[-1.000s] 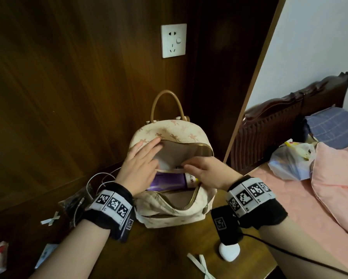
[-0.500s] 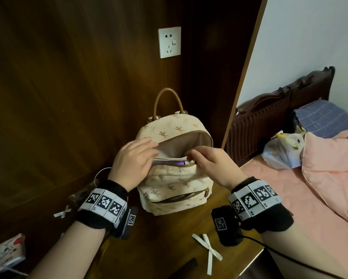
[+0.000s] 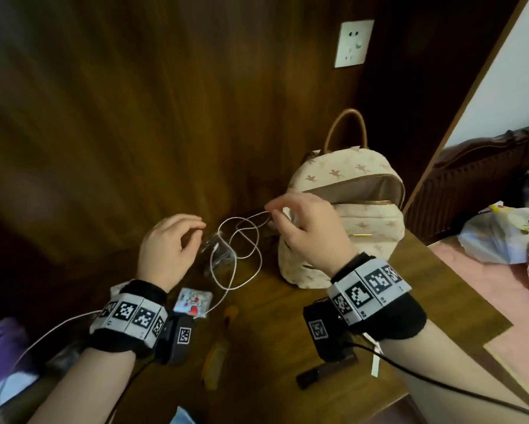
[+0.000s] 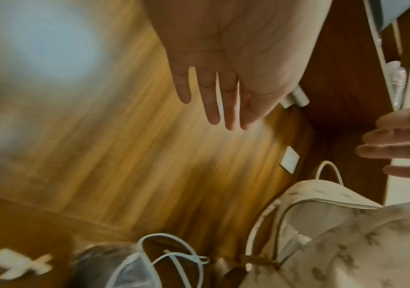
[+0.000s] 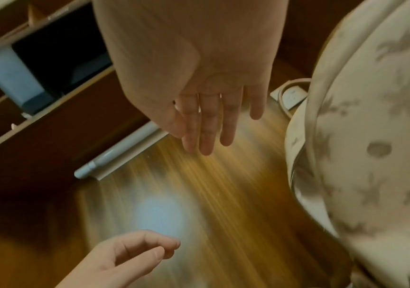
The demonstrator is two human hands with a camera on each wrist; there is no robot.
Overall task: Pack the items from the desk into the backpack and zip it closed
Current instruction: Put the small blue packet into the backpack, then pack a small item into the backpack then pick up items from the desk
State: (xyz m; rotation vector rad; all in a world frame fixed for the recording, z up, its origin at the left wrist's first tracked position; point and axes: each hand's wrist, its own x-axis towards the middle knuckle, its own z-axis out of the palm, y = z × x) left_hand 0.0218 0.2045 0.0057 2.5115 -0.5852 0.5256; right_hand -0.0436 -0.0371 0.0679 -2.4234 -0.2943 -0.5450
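Both hands have left the open backpack [image 3: 342, 215] on the counter [image 3: 287, 347]: right hand [image 3: 306, 228] grip pinching the white cable [image 3: 241, 240], left hand [image 3: 165, 243] loosely curled beside it, so cable likely packs next.

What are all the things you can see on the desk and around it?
backpack: one, cream with brown horse print, upright on the desk, top zip open
cable: one, white, looped on the desk left of the backpack
clear bag: one, see-through, under the cable
small packet: one, pale with red hearts, on the desk by the left wrist
wall socket: one, white, on the wooden wall
plastic bag: one, whitish, on the bed
desk: one, brown wood
left hand: loosely curled beside the clear bag, holding nothing
right hand: fingertips at the cable's top loop; grip unclear
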